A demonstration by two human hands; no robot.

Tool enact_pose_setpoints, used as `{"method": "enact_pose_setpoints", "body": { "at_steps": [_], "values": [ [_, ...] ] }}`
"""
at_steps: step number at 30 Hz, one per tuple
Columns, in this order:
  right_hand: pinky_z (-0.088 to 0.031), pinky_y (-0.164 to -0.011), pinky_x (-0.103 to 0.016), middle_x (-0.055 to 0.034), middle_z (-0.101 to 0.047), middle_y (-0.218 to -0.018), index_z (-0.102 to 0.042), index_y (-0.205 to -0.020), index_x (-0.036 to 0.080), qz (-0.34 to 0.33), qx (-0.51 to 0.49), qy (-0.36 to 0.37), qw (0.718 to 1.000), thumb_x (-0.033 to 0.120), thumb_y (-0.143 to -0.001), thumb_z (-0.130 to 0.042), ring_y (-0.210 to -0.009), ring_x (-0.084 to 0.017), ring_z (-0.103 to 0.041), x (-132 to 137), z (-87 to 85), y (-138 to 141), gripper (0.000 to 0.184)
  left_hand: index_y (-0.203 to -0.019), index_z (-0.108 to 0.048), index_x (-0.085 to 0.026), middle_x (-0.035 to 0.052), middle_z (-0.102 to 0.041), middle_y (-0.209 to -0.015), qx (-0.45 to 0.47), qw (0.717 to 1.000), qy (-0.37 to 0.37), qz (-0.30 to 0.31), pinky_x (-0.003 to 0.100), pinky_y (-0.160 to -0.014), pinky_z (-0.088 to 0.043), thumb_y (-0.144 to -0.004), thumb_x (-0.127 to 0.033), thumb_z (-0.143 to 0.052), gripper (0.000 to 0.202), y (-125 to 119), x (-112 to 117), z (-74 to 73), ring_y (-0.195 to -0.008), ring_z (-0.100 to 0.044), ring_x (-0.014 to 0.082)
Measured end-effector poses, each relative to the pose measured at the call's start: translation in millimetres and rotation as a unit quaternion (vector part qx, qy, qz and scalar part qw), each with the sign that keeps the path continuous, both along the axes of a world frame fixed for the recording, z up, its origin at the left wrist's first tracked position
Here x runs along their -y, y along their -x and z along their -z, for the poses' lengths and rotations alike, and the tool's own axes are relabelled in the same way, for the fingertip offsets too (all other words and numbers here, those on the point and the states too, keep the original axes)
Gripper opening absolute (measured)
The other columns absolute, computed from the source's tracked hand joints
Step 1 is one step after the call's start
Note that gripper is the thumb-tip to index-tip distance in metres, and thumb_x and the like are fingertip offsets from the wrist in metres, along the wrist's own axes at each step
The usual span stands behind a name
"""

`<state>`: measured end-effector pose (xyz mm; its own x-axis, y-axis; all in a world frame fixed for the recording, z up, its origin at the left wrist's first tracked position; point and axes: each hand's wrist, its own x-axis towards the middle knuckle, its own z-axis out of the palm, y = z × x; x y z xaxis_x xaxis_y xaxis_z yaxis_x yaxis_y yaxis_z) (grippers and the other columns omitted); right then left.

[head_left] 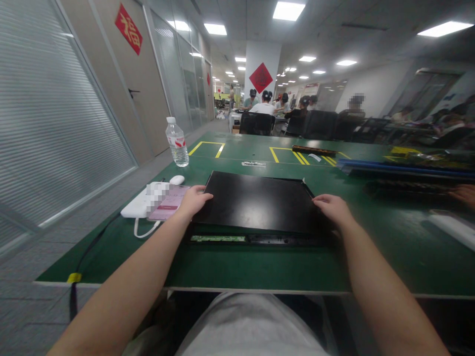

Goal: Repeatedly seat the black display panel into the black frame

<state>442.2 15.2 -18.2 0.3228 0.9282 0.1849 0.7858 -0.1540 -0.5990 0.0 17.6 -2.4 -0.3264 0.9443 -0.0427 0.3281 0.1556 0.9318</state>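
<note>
A flat black display panel (256, 200) lies in front of me, its near edge above a dark frame. My left hand (193, 200) grips the panel's left edge, thumb on top and the other fingers mostly hidden. At the right edge, my right hand (333, 206) pinches the panel between thumb and fingers. Along the near side of the frame, a green circuit board strip (218, 239) shows beside a black bar (284, 241). What lies under the panel is hidden.
On the green table (230, 269), a white power bank (139, 202), a phone (168, 205) and a white mouse (177, 180) lie left, near a water bottle (177, 143). Long blue strips (393, 169) lie right. Another person's hand (465, 194) shows at the right edge.
</note>
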Motion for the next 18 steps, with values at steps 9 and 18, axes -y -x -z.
{"method": "enact_pose_setpoints", "body": {
  "at_steps": [9,18],
  "values": [
    [-0.047,-0.076,-0.033,-0.0044,-0.074,-0.077,-0.077,-0.078,0.023,0.005,-0.036,0.009,0.999,0.028,-0.071,-0.064,-0.076,-0.022,-0.066,-0.7,1.5,-2.2,0.016,-0.110,-0.067,-0.015,0.0066,-0.076,-0.083,0.056,0.998,0.011,0.005,0.033,-0.070,-0.056,-0.061,-0.017,-0.077,0.050,-0.6,1.7,-1.9,-0.076,-0.073,0.0255],
    [-0.048,-0.077,-0.034,-0.0043,-0.074,-0.079,-0.077,-0.079,0.023,0.002,-0.044,0.012,0.999,0.029,-0.071,-0.063,-0.073,-0.021,-0.065,-1.4,3.0,-2.9,0.017,-0.110,-0.067,-0.013,0.0081,-0.076,-0.083,0.053,0.999,0.012,0.007,0.034,-0.070,-0.056,-0.063,-0.016,-0.075,0.048,-1.1,3.1,-3.0,-0.075,-0.073,0.0256]
  ]
}}
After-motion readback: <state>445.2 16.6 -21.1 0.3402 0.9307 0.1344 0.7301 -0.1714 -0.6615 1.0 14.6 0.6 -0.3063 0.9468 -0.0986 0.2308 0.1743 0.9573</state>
